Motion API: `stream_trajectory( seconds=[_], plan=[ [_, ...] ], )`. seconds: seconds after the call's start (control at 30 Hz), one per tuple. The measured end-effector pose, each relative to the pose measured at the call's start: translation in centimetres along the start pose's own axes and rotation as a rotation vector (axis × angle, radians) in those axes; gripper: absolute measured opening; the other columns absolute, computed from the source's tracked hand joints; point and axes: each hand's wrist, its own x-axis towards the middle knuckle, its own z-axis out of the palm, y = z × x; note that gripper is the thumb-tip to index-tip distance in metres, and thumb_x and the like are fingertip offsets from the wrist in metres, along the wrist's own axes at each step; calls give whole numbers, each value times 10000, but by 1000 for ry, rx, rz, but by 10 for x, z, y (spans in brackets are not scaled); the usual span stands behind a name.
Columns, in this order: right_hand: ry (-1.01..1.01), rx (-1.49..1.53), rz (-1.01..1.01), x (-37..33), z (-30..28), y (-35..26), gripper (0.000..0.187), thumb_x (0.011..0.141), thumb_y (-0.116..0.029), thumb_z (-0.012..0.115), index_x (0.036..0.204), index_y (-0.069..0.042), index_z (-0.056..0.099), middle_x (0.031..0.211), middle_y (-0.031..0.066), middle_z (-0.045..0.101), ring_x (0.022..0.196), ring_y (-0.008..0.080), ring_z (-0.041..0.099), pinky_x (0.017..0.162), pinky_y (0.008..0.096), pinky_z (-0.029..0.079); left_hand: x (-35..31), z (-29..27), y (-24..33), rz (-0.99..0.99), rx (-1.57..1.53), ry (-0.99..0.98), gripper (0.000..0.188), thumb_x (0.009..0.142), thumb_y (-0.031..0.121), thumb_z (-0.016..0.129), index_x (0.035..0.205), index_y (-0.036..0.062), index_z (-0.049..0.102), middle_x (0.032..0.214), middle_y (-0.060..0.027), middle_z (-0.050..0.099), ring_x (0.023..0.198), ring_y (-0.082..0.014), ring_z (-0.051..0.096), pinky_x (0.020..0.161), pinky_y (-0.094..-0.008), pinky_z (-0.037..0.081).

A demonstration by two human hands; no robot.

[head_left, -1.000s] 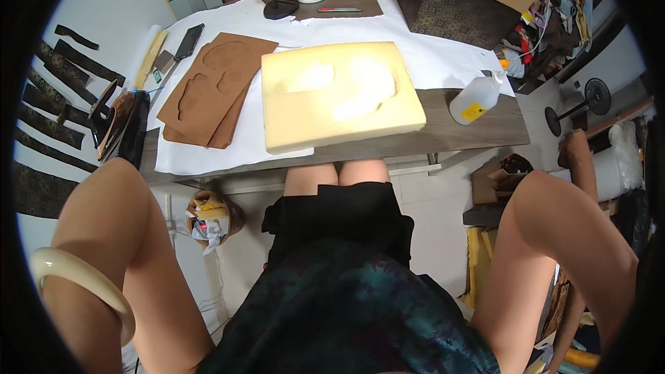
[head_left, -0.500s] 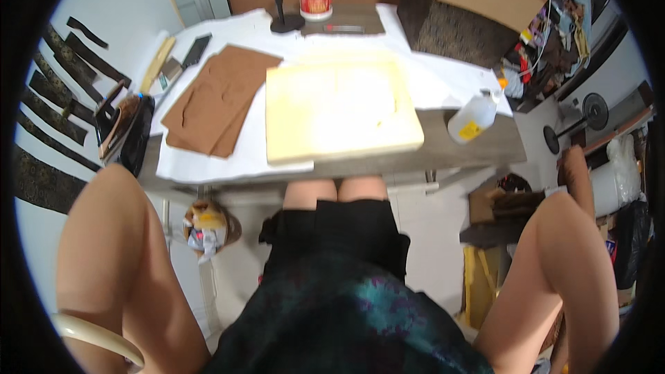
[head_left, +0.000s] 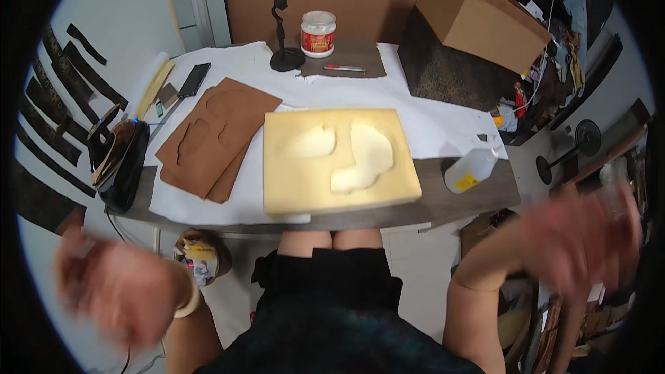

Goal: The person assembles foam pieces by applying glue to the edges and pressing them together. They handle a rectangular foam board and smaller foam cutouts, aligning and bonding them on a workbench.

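Observation:
Both hands are raised above the near side of the table, smeared by motion. My left hand, with a pale bangle at its wrist, is at the lower left, nearest the iron. My right hand is at the right, beyond the table's corner. Neither touches the table; whether anything is in them cannot be made out. Between them a thick pale-yellow foam-like block lies on the table, with two rounded hollows in its top. Overlapping brown sheets with curved cut outlines lie left of it.
A clothes iron stands at the left edge. A plastic bottle sits at the right. Behind are a black stand, a jar, a pen, a phone and a cardboard box. White paper covers much of the table.
My forearms, bent up near the view before, have dropped, and both blurred hands have come into sight. The table sits lower in the view, and the block's hollows now show clearly.

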Motion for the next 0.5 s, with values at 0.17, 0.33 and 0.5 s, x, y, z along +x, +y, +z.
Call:
stream_trajectory(
  seconds=[0.17, 0.33, 0.5],
  plan=[
    [-867, -61, 1051, -267, 105, 190, 178, 1005, -141, 710, 1098, -3, 773, 1005, 136, 798, 879, 200, 754, 781, 341, 579, -166, -34, -102, -835, 633, -206, 512, 940, -61, 676, 1428, -4, 532, 1412, -141, 569, 1285, -256, 580, 1151, -392, 438],
    [-1376, -301, 895, -458, 139, 293, 210, 955, -139, 735, 1148, -69, 777, 1122, 160, 765, 1048, 348, 729, 925, 471, 582, -238, -57, -109, -864, 848, -363, 499, 931, -33, 694, 1406, -19, 541, 1398, -180, 566, 1309, -315, 552, 1152, -408, 407],
    [-1660, -275, 766, -506, 178, 319, 189, 936, -155, 763, 1102, -68, 735, 1176, 148, 702, 1184, 355, 648, 1018, 503, 530, -244, -60, -101, -885, 926, -305, 458, 941, -31, 643, 1382, -37, 520, 1420, -223, 513, 1341, -350, 511, 1200, -434, 348]
  ],
)
